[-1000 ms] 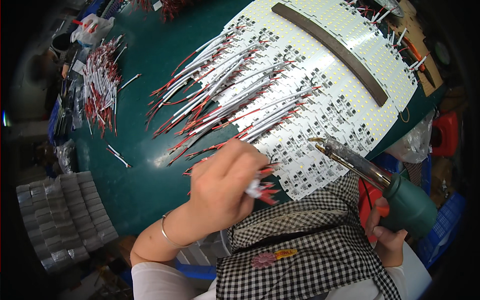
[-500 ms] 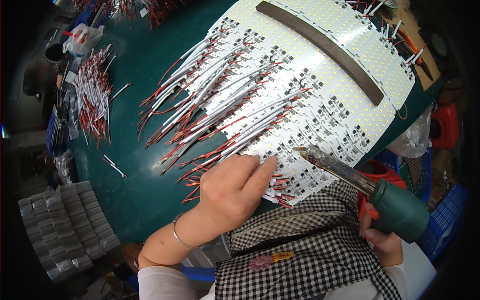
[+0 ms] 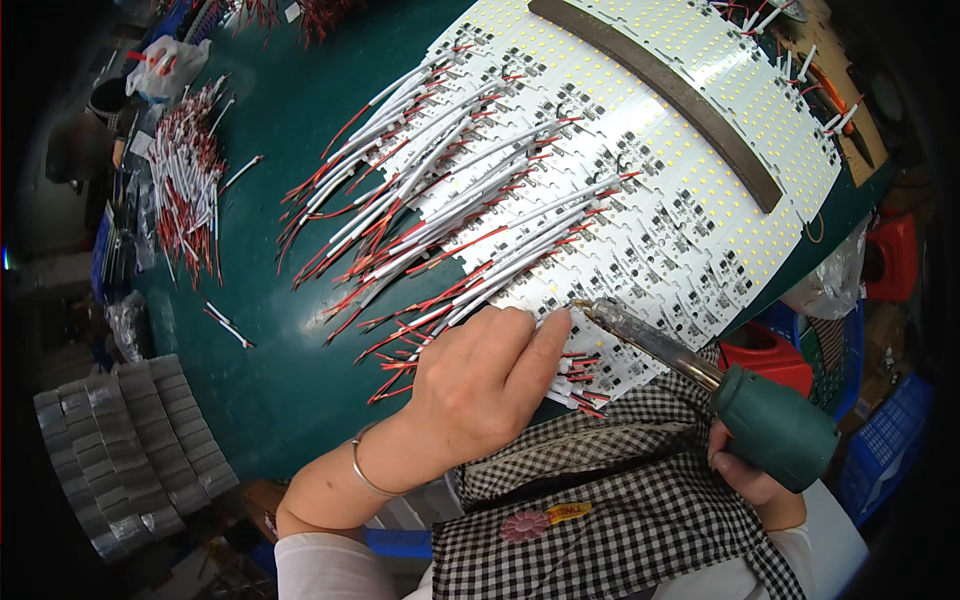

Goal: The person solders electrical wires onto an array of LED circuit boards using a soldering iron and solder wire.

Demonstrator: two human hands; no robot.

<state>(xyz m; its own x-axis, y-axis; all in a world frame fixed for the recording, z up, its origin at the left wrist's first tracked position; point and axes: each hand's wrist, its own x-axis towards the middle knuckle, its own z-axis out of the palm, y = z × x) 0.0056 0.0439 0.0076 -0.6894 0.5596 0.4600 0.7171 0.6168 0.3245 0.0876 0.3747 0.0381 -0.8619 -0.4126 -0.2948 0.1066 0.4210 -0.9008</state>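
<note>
A fan of white LED circuit strips (image 3: 680,170) lies on the dark green table (image 3: 290,340), with many red and white wire leads (image 3: 440,230) soldered along their near ends. My left hand (image 3: 480,385) rests on the nearest strips, fingers closed on a few red and white leads (image 3: 575,385), index finger stretched toward the board. My right hand (image 3: 750,475) grips the green handle of a soldering iron (image 3: 775,425). Its metal tip (image 3: 585,306) touches the strip edge just beside my left fingertip.
A dark curved bar (image 3: 670,95) lies across the strips. Loose red and white wires (image 3: 185,185) are piled at the left, with a plastic bag (image 3: 160,65) behind them. Stacks of grey trays (image 3: 120,450) stand at the lower left. Red and blue bins (image 3: 880,420) sit to the right.
My left hand has moved down onto the near strips with the leads. The soldering iron tip has swung left and come to the strip edge by my fingertip.
</note>
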